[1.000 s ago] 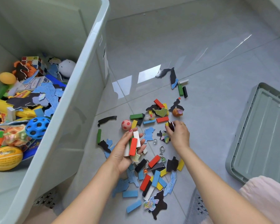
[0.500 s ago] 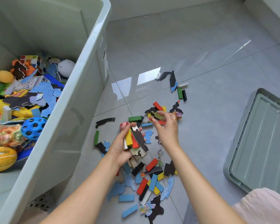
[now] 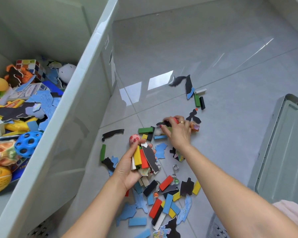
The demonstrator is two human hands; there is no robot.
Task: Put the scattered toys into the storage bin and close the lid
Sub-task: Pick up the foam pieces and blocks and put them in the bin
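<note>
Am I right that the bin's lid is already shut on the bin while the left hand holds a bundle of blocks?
Not quite. The head view shows the lid lying on the floor to the right, the bin open. The left hand does hold blocks.

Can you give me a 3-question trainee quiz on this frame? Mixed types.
1. True or false: the lid is already on the storage bin.
2. What does the left hand hold? A) a stack of flat blocks and cutouts B) only the blue holed ball C) nothing
3. Fill in: the right hand reaches into the toys lying on the ____.

Key: 1 false, it lies on the floor at the right; 2 A; 3 floor.
</note>
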